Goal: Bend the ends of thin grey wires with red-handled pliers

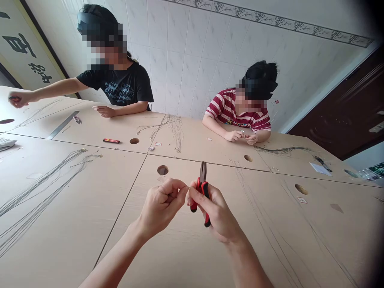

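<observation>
Red-and-black pliers (205,199) rest in my right hand (218,212), their dark jaws pointing away from me and a handle on either side. The thumb and forefinger of that hand are pressed together beside the handles. My left hand (164,205) is closed in a pinch, its fingertips meeting those of my right hand. Whatever lies between the fingertips is too small to make out. Thin wires (261,212) lie on the table to the right of my hands, and bundles of thin dark wires (45,198) lie at the left.
Across the table (126,224) sit a person in black (129,88) and a person in striped red (231,108). A metal ruler (63,125), a red-and-black box-like item (111,141) and more wires (177,134) lie between. Round holes (163,170) pierce the tabletop.
</observation>
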`<move>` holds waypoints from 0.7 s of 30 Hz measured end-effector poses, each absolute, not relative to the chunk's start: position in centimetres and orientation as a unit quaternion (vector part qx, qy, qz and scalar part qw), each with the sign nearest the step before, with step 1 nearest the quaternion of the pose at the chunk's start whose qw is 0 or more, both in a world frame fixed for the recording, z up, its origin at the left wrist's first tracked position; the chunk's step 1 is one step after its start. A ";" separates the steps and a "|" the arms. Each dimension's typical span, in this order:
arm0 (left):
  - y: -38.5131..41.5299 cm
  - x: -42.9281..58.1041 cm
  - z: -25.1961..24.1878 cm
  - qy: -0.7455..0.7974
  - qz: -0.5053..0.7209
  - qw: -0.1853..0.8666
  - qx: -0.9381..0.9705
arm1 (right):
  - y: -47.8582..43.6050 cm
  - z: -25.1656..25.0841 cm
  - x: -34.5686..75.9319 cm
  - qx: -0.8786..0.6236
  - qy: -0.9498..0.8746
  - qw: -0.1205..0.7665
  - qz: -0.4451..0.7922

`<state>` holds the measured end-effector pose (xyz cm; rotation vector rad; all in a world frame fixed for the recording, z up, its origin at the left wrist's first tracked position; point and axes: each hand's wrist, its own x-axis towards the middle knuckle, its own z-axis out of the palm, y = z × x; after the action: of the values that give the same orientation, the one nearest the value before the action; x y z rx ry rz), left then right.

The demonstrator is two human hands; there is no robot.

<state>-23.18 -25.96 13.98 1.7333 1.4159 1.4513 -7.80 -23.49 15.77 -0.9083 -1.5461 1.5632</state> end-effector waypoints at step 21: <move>-26.0 -23.6 14.6 0.475 0.533 0.359 0.600 | -23.7 16.0 -7.8 -0.350 -0.639 0.407 0.551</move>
<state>-23.55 -25.95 14.58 1.5479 1.2262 1.3753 -7.84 -23.68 15.96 -0.8830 -1.6111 1.3909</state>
